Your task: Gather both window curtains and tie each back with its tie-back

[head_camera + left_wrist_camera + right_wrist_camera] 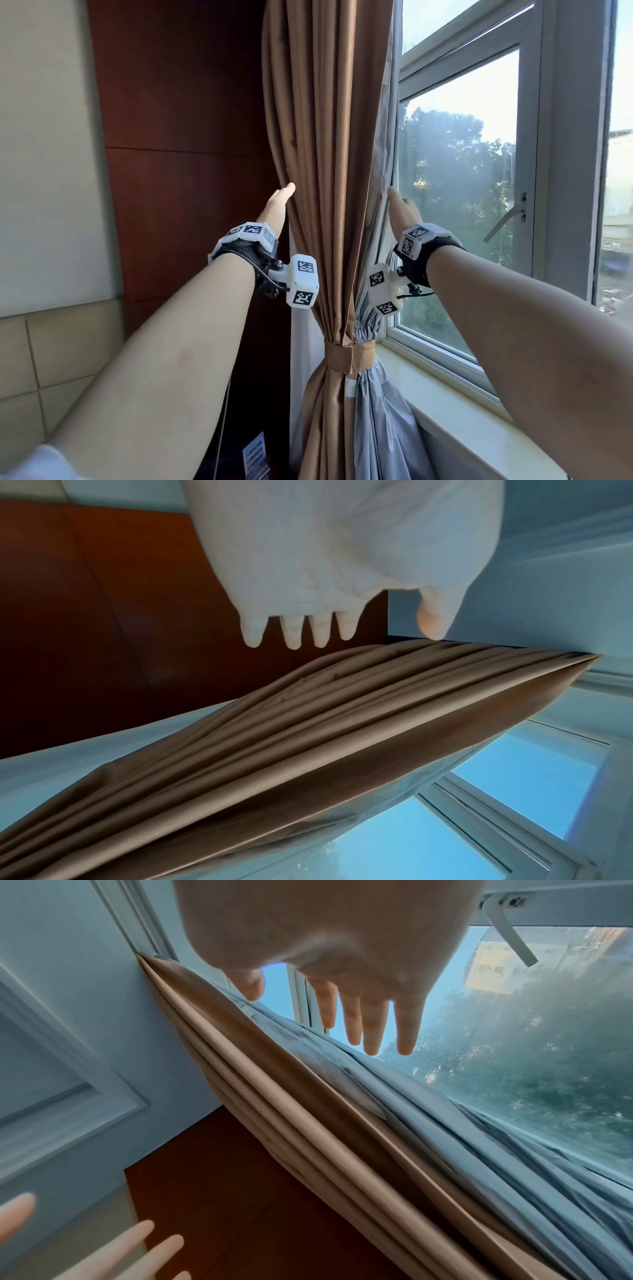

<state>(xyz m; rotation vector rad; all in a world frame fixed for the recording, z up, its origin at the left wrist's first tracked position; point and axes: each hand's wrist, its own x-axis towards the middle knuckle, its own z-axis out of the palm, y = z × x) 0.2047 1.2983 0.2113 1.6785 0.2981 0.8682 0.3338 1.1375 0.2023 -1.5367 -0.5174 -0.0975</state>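
Observation:
A brown curtain (322, 164) with a grey lining (383, 178) hangs gathered in folds beside the window. A tan tie-back (346, 354) is wrapped round it low down, near the sill. My left hand (279, 202) is raised on the curtain's left edge, its fingers straight (291, 631) and holding nothing. On the right, along the lining's edge, my right hand (402, 207) is also flat with straight fingers (373, 1026). The curtain folds (308, 737) run between both hands (308, 1123).
A dark wooden wall panel (178, 137) stands left of the curtain. The window frame (534, 171) with a lever handle (507, 219) is to the right, above a pale sill (462, 411). A tiled wall (58, 359) lies lower left.

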